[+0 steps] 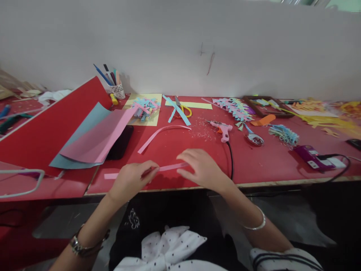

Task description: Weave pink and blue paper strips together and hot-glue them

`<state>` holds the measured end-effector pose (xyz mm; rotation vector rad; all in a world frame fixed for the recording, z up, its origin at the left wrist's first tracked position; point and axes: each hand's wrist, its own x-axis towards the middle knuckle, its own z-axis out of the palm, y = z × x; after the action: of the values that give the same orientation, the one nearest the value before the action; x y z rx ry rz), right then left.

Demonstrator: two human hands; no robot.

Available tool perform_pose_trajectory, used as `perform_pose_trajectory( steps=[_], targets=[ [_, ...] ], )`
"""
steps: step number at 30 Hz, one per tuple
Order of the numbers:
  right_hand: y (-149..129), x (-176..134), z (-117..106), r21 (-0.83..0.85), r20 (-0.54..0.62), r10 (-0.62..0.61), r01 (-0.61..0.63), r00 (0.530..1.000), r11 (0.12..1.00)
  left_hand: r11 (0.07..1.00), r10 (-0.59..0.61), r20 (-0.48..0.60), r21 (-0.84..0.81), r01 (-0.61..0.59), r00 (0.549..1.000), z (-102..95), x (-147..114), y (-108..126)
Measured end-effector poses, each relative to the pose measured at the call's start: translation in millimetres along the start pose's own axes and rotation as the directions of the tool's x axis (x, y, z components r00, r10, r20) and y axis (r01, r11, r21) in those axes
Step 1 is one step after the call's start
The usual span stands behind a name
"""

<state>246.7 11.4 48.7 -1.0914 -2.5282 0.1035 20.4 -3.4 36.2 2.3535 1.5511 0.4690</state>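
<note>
Strip of pink paper (172,166) lies across the near part of the red table (239,165), its visible length running between my two hands. With my left hand (137,175) I have thumb and fingers pressed together, pinching the paper. My right hand (199,169) has its grip spread, thumb apart from the fingers around the strip's right end; I cannot tell whether it touches. More pink paper shows left of my left hand, but that hand hides the stretch between, so I can't tell if it is one piece.

Just beyond, I see a curved pink strip (163,133). Left of that are a black flat object (122,143), a pink sheet (98,139) partly covering a blue sheet (94,116), and a large red board (62,124). Farther off lie yellow-handled scissors (182,108) crossed by blue strips (180,111), with a pile of cut paper (145,108) to their left. To the right, I have a pink glue gun (225,131) and, farther right, a purple power strip (311,158).
</note>
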Motion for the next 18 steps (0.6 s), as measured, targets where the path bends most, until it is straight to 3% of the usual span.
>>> perform_pose_trajectory(
  steps=[4,8,13,18],
  targets=[
    [-18.0,14.1,4.6,0.038,0.258,-0.005,-0.005,0.966,0.999,0.966,0.241,-0.086,0.116,-0.231,0.967,3.7,3.6,6.1],
    [-21.0,20.7,6.0,0.091,0.355,0.046,-0.083,0.934,0.992,0.847,0.490,-0.167,0.322,-0.422,0.856,5.4,9.0,13.0],
    [-20.1,21.1,4.8,0.235,0.373,0.035,-0.131,0.927,0.963,0.735,0.626,-0.218,0.486,-0.473,0.749,7.4,13.6,14.2],
    [-0.3,7.0,-7.3,0.481,0.344,0.052,-0.224,0.938,0.847,0.688,0.662,-0.241,0.570,-0.448,0.710,-1.9,11.3,-9.3]
  ],
)
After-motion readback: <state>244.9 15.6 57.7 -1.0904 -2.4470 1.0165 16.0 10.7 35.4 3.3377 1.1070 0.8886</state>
